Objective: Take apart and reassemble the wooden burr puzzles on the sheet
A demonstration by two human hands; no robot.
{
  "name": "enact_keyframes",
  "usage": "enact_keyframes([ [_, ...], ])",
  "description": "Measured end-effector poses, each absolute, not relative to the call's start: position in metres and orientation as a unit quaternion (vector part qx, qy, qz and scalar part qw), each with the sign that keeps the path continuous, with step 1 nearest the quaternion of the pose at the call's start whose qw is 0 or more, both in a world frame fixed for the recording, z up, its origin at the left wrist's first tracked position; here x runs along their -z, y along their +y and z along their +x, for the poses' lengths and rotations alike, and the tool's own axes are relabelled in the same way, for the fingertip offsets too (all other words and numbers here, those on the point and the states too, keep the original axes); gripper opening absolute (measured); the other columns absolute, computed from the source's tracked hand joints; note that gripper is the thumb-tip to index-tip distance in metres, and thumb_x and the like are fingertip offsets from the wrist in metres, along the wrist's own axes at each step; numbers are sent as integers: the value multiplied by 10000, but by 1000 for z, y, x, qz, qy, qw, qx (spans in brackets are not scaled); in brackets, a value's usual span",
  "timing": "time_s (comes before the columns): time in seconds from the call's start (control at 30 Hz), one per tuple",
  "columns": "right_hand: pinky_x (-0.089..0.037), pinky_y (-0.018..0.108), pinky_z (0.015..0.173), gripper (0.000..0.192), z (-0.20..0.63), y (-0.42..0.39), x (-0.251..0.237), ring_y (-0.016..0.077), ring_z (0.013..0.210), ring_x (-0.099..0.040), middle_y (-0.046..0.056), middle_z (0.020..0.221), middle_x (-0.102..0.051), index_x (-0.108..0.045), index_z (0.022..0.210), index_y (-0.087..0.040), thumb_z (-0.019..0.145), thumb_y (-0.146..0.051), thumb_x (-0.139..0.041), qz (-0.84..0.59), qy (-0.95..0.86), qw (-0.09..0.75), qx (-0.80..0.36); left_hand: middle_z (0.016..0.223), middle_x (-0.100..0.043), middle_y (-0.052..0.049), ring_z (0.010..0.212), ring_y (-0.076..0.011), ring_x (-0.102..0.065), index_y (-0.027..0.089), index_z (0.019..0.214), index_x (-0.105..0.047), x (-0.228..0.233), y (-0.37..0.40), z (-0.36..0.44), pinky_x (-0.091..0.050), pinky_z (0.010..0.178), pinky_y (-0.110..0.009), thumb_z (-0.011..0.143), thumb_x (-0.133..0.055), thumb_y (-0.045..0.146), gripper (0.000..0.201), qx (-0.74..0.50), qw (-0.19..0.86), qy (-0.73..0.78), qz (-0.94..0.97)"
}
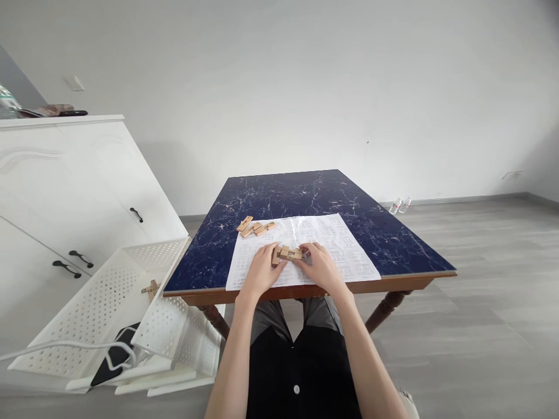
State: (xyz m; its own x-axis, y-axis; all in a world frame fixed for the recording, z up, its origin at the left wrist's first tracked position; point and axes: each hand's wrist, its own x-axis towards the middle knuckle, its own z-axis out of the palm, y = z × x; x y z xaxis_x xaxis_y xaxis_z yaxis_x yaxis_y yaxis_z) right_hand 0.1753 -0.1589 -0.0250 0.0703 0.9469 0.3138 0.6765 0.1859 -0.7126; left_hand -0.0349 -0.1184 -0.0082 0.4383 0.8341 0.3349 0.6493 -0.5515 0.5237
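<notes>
Between my hands, low over the near part of a printed paper sheet [349, 250], are notched wooden puzzle pieces [290, 254] that look fitted or pressed against each other. My left hand [263, 269] grips a wooden block [276, 256] at the left end. On the right end, the fingers and thumb of my right hand [321, 266] close round another piece; the fingers partly hide it. Several more notched wooden pieces [257, 228] lie in a loose group at the sheet's far left corner, beyond my left hand.
The sheet lies on a dark blue marbled table [283, 195] with a wooden edge. White perforated baskets [87, 302] stand at the left, one holding a wooden piece [151, 289], beside a white cabinet [65, 192]. Two clear bottles [400, 205] stand on the floor by the wall.
</notes>
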Motion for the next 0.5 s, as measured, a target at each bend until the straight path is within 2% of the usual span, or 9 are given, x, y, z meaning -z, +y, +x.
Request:
enact_keyframes([
  [0.13, -556, 429, 899, 336, 169, -161, 30, 321, 1095, -674, 119, 1182, -700, -653, 1251, -225, 940, -339, -712, -634, -633, 413, -162, 1434, -658, -156, 1359, -360, -592, 215, 1460, -569, 12, -122, -40, -494, 1108, -496, 990, -677, 340, 498, -311, 151, 485, 803],
  [0.27, -569, 431, 852, 402, 163, -168, 34, 330, 1097, -676, 140, 1215, -687, -597, 1295, -211, 935, -351, -706, -654, -598, 437, -152, 1309, -686, -166, 1310, -409, -576, 182, 1194, -710, 14, -129, -40, -444, 1127, -570, 950, -710, 318, 279, -345, 124, 534, 762],
  [0.37, -569, 414, 827, 387, 159, -172, 37, 317, 1062, -685, 131, 1161, -709, -567, 1276, -212, 943, -361, -696, -658, -582, 453, -149, 1214, -721, -144, 1242, -401, -601, 203, 1028, -724, 14, -134, -39, -452, 1101, -565, 936, -714, 290, 127, -366, 119, 550, 741],
  [0.5, -554, 397, 780, 319, 156, -174, 38, 305, 1005, -693, 102, 1084, -737, -570, 1196, -231, 952, -400, -688, -653, -581, 463, -148, 1124, -760, -147, 1150, -392, -657, 208, 1055, -697, 11, -140, -40, -481, 1027, -547, 982, -661, 337, 153, -396, 141, 561, 713],
])
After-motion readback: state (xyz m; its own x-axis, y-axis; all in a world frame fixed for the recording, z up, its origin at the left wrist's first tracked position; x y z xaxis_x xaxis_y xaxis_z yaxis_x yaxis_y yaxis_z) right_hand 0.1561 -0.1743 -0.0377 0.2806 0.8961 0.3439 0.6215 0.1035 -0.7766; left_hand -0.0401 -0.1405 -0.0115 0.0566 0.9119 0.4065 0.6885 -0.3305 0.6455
